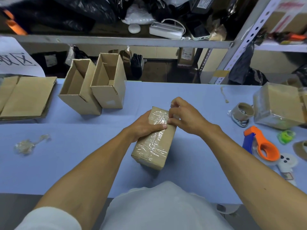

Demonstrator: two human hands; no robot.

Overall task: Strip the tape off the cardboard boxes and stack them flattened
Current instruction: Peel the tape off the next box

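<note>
A taped cardboard box (pixel 153 140) lies on its side on the blue worktop (pixel 83 163), straight in front of the person, with wrinkled clear tape (pixel 157 136) running along its top face. The left hand (pixel 144 125) presses down on the far left part of the box, fingers curled over the top and thumb laid across the tape. The right hand (pixel 186 117) sits at the far end of the box, thumb and forefinger pinched together on the tape's edge there. To the left lies a crumpled wad of stripped tape (pixel 29 143). To the right, near the worktop's edge, are an orange and blue tape dispenser (pixel 260 143), a near-empty tape roll (pixel 244 112) and another box wrapped in tape (pixel 280 105). Farther back on the left stand two open, empty boxes (pixel 93 85) side by side and touching, and left of them a stack of flattened cardboard (pixel 25 95). Behind the worktop a metal shelf (pixel 116 39) carries black bags and oddments
</note>
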